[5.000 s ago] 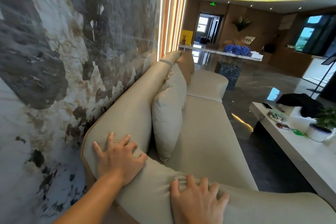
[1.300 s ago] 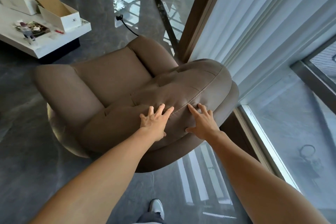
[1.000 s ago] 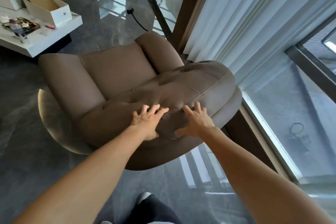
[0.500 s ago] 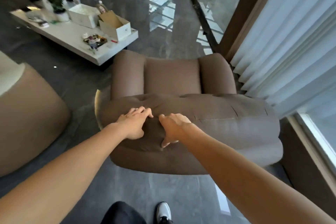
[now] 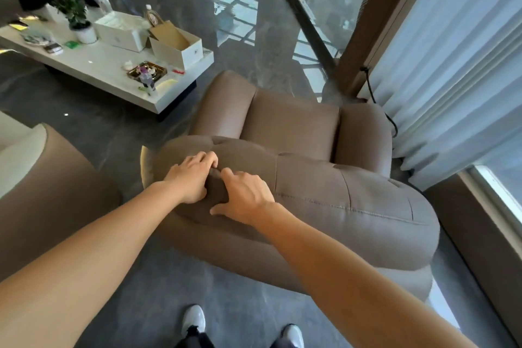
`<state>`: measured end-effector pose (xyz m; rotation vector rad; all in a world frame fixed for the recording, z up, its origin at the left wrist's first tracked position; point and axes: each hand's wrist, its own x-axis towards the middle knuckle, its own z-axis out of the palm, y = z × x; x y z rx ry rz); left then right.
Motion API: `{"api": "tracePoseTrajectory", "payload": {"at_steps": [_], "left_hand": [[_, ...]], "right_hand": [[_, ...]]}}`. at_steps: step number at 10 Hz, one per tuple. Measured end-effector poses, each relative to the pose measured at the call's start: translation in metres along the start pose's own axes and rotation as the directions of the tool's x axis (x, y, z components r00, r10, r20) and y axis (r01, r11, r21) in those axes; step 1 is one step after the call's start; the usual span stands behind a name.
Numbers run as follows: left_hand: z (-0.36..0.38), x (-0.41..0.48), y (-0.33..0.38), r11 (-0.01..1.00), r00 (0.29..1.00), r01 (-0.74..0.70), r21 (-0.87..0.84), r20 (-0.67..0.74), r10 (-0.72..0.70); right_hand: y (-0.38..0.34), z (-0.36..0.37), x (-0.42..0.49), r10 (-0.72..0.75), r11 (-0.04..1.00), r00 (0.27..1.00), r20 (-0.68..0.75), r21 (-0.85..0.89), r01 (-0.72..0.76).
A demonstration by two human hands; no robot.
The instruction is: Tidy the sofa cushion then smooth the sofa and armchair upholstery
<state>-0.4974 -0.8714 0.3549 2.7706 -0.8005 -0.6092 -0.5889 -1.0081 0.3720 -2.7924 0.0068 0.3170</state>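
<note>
A brown leather armchair (image 5: pixel 353 198) stands below me, seen from behind its padded backrest. Both my hands lie on the left part of the backrest top, close together. My left hand (image 5: pixel 192 175) presses the leather with its fingers slightly curled. My right hand (image 5: pixel 244 196) lies flat beside it, index finger stretched toward the left hand. A dark crease in the leather shows between them. Neither hand holds anything. The rounded tan end of the sofa (image 5: pixel 42 178) is at the left edge; the sofa cushion is out of view.
A low white coffee table (image 5: pixel 107 70) stands at the far left with an open cardboard box (image 5: pixel 175 45), a potted plant (image 5: pixel 76 17) and small items. White curtains (image 5: pixel 452 65) and a window line the right. A black cable (image 5: pixel 375 99) hangs by the chair. My shoes (image 5: pixel 193 319) are on grey floor.
I went from the beige sofa to the brown armchair. Over the last second my hands slid leftward along the backrest top and drew close together, as my view swung round behind the chair.
</note>
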Motion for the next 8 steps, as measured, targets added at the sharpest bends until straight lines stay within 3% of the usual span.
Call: {"api": "tracePoseTrajectory", "payload": {"at_steps": [1,2,3,5,7,8], "left_hand": [[-0.016,0.014,-0.019,0.997,0.995,0.067,-0.038,0.082,-0.063],[-0.022,0.021,-0.019,0.996,0.985,0.088,0.023,0.149,-0.091],[-0.019,0.024,-0.010,0.988,0.985,0.007,0.152,0.172,-0.033],[-0.011,0.023,0.022,0.943,0.990,-0.123,0.308,0.107,0.094],[-0.024,0.023,0.034,0.932,0.990,-0.097,0.348,0.128,0.055],[-0.037,0.028,0.060,0.949,0.984,-0.162,0.271,0.121,0.133]], "right_hand": [[-0.014,0.002,0.005,0.015,0.991,0.985,-0.174,0.133,0.009],[-0.012,0.018,-0.009,0.035,0.997,0.949,-0.314,-0.049,-0.052],[0.004,0.027,-0.024,0.124,0.979,0.950,-0.287,-0.123,-0.165],[0.016,0.020,-0.024,0.215,0.962,0.929,-0.300,-0.100,-0.255],[0.022,0.014,-0.032,0.181,0.976,0.934,-0.309,-0.061,-0.209],[0.045,-0.008,-0.047,0.246,0.967,0.924,-0.292,0.014,-0.253]]}}
